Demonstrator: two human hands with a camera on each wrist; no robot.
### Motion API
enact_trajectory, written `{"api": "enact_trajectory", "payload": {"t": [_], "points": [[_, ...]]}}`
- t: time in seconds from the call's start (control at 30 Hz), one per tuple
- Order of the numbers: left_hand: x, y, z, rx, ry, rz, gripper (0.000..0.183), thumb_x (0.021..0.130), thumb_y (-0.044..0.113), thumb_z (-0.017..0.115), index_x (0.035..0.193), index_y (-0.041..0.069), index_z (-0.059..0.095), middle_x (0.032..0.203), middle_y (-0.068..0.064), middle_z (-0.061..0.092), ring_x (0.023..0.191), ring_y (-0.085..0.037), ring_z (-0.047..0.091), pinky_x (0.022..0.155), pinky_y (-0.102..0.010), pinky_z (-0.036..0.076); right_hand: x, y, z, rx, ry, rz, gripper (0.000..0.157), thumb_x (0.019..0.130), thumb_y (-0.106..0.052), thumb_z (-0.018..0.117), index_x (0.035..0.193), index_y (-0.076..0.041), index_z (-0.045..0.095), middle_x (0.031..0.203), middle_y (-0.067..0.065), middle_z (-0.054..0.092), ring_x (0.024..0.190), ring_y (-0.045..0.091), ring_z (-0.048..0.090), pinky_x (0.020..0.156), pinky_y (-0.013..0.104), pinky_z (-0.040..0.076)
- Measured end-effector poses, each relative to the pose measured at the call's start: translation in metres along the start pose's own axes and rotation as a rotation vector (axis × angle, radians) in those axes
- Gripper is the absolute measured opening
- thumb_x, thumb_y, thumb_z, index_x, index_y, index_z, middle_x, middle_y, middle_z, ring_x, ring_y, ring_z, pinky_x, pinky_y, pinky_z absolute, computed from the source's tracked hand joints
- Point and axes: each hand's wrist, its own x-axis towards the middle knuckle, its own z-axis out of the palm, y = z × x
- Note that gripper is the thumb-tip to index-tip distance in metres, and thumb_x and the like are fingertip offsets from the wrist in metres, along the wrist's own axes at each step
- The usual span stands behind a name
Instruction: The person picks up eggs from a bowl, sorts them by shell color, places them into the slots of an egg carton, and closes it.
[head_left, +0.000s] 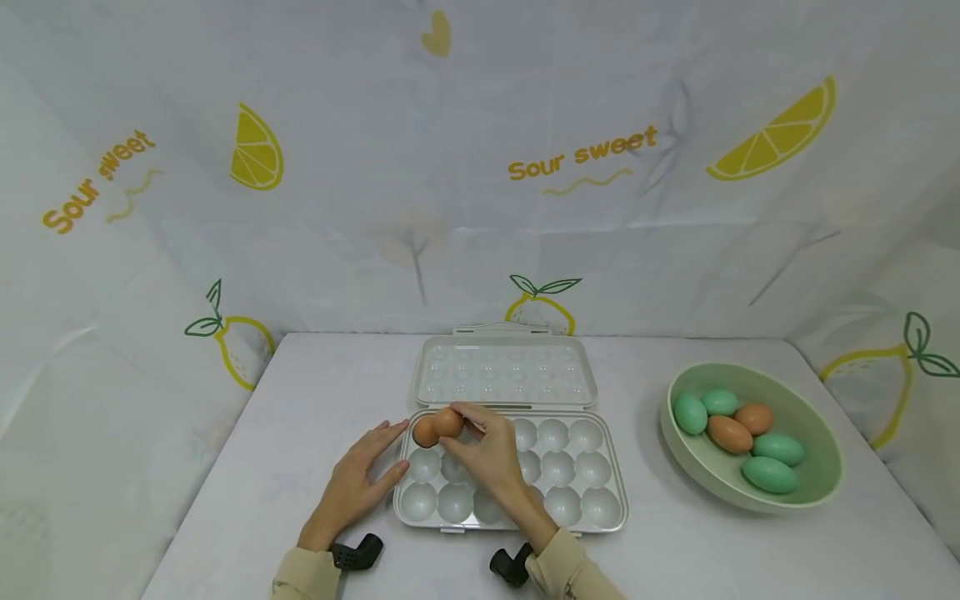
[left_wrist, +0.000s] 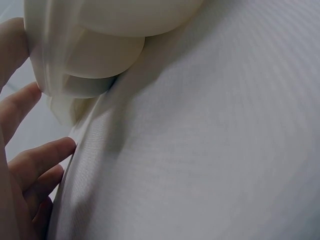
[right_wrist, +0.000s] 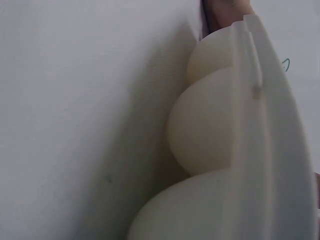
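Observation:
An egg carton (head_left: 510,527) of pale plastic lies with its lid (head_left: 507,367) raised behind it. One brown egg (head_left: 424,432) sits in the cup at its back left corner. Just right of that egg, my right hand (head_left: 489,450) pinches a second brown egg (head_left: 449,422) between thumb and fingers, over the back row. My left hand (head_left: 358,479) lies along the carton's left side with fingers spread and fairly straight. In the left wrist view, fingertips (left_wrist: 33,91) touch the carton's edge. The right wrist view shows the rounded undersides of the cups (right_wrist: 205,125).
To the right stands a light green bowl (head_left: 712,479) holding several green eggs (head_left: 770,474) and two brown eggs (head_left: 730,434). A white cloth with lemon prints hangs behind the white table (head_left: 337,375). Black wrist devices (head_left: 358,552) sit at both cuffs.

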Motion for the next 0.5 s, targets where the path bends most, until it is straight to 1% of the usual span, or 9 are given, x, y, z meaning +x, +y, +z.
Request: {"api": "enact_trajectory", "payload": {"t": [0.17, 0.27, 0.37, 0.43, 0.5], "points": [[-0.001, 0.001, 0.0, 0.003, -0.004, -0.004, 0.056, 0.092, 0.03, 0.073, 0.146, 0.023, 0.059, 0.146, -0.007, 0.063, 0.14, -0.039, 0.054, 0.11, -0.066, 0.047, -0.001, 0.008, -0.003, -0.031, 0.002, 0.006, 0.044, 0.074, 0.011, 0.083, 0.116, 0.013, 0.071, 0.116, 0.026, 0.073, 0.112, 0.042, 0.071, 0.097, 0.036, 0.061], [-0.001, 0.002, -0.001, 0.006, -0.005, -0.004, 0.057, 0.091, 0.03, 0.074, 0.145, 0.022, 0.059, 0.146, -0.007, 0.063, 0.139, -0.039, 0.054, 0.11, -0.066, 0.047, -0.002, 0.011, -0.006, -0.046, 0.005, 0.017, 0.043, 0.074, 0.009, 0.083, 0.115, 0.012, 0.071, 0.114, 0.026, 0.074, 0.111, 0.041, 0.071, 0.097, 0.036, 0.061], [0.0, 0.003, -0.001, 0.004, -0.006, -0.005, 0.057, 0.091, 0.029, 0.074, 0.146, 0.022, 0.058, 0.146, -0.007, 0.062, 0.14, -0.04, 0.054, 0.11, -0.067, 0.047, -0.003, 0.016, -0.007, -0.063, 0.016, -0.011, 0.043, 0.071, 0.011, 0.084, 0.113, 0.013, 0.072, 0.11, 0.026, 0.074, 0.107, 0.04, 0.073, 0.095, 0.034, 0.062], [0.0, 0.003, -0.001, 0.004, -0.01, -0.009, 0.057, 0.091, 0.03, 0.074, 0.146, 0.022, 0.058, 0.147, -0.007, 0.062, 0.14, -0.039, 0.054, 0.111, -0.067, 0.046, -0.003, 0.02, -0.007, -0.088, 0.022, -0.065, 0.043, 0.069, 0.012, 0.084, 0.11, 0.014, 0.072, 0.107, 0.027, 0.075, 0.103, 0.039, 0.074, 0.092, 0.031, 0.063], [0.0, 0.002, -0.001, 0.004, -0.014, -0.015, 0.057, 0.092, 0.03, 0.074, 0.146, 0.023, 0.058, 0.147, -0.007, 0.062, 0.14, -0.039, 0.053, 0.112, -0.066, 0.046, -0.003, 0.023, -0.007, -0.094, 0.02, -0.078, 0.043, 0.067, 0.013, 0.084, 0.109, 0.014, 0.072, 0.106, 0.027, 0.075, 0.102, 0.039, 0.074, 0.092, 0.031, 0.063]]}}
